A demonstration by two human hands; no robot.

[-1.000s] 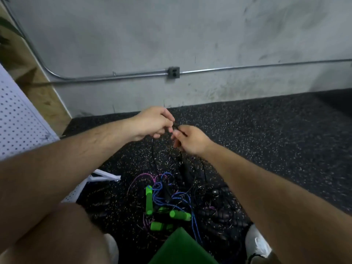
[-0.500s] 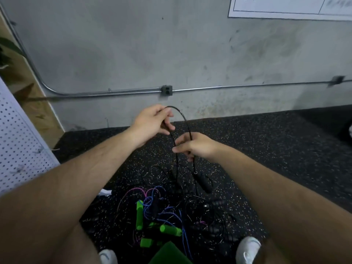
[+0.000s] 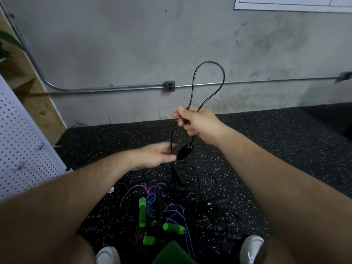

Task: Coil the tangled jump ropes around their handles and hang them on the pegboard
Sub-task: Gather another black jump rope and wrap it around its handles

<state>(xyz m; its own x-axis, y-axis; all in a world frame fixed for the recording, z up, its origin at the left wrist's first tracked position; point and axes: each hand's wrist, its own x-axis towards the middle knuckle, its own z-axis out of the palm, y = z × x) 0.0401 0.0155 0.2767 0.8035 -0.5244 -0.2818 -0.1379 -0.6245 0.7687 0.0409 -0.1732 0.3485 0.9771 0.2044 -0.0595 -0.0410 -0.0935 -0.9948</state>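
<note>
Though thin, a tall black rope loop (image 3: 209, 61)

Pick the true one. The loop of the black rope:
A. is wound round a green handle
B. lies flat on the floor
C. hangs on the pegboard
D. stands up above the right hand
D: the right hand grips the black rope, whose loop rises above the fist, while its black handle dangles below.

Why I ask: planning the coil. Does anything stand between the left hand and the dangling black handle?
Only one strand of the black rope hangs in front of the left hand; the black handle dangles beside it, below the right hand.
</note>
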